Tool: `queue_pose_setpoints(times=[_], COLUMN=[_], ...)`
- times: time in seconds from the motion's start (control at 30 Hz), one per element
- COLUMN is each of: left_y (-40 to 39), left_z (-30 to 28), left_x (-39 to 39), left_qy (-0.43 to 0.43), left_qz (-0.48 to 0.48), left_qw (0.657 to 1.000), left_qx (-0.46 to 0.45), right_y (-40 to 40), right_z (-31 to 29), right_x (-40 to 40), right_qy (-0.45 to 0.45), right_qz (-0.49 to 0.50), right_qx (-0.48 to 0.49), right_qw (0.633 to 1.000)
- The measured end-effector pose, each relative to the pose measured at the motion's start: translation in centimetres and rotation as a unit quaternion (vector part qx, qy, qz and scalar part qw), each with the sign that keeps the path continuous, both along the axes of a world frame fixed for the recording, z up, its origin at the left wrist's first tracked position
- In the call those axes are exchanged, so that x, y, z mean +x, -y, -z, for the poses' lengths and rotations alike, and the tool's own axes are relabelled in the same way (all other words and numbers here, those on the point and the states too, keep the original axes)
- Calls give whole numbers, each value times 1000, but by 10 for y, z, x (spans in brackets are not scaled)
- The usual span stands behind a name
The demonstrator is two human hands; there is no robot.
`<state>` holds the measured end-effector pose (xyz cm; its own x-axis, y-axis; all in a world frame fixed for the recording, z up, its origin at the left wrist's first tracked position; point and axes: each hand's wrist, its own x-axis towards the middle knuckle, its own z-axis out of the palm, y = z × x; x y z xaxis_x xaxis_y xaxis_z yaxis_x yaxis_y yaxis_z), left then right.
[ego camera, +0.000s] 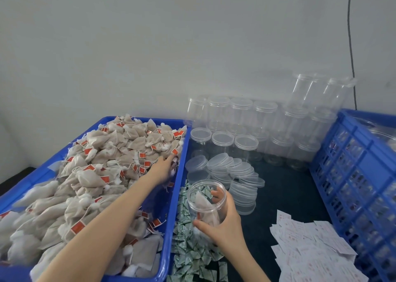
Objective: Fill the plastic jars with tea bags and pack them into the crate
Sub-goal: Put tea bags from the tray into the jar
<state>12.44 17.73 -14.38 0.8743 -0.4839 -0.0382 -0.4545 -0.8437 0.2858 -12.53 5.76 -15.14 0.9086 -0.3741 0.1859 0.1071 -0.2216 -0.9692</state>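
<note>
The blue tray (167, 228) at the left is heaped with tea bags (90, 170), beige pouches with red tags. The left hand (161, 167) reaches over the heap to its far right edge; the fingers lie nearly straight and close together on the bags, and the bags are under and just ahead of the fingertips. Whether any bag is pinched, I cannot tell.

Just to the right of the tray, the right hand (222, 221) grips an open clear jar (206, 202) — the thumb curls around the near side, the other fingers wrap the far side and show through the plastic. One tea bag sits inside the jar, between thumb and fingers.

Beyond these fingers lie loose lids (237, 170) and rows of empty jars (242, 118). Further right, white paper slips (310, 247) and the blue crate (353, 174).
</note>
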Motion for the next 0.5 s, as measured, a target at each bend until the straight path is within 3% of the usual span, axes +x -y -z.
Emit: queue_pose_setpoints(times=[0.17,0.33,0.4,0.5], left_y=[-16,-27,-31,-34], left_z=[-25,-68,-90,-119], left_x=[-9,-19,-26,-45], left_qy=[-30,57,73,92], left_qz=[-34,-36,-7,33], left_qw=[999,996,997,992], left_qx=[22,62,35,-79], right_y=[-4,-8,-9,-13], right_z=[1,3,4,3], right_x=[1,4,5,6], right_qy=[0,1,0,-8], right_qz=[-1,-6,-6,-10], right_qx=[-2,-4,3,10], right_qw=[1000,1000,1000,1000])
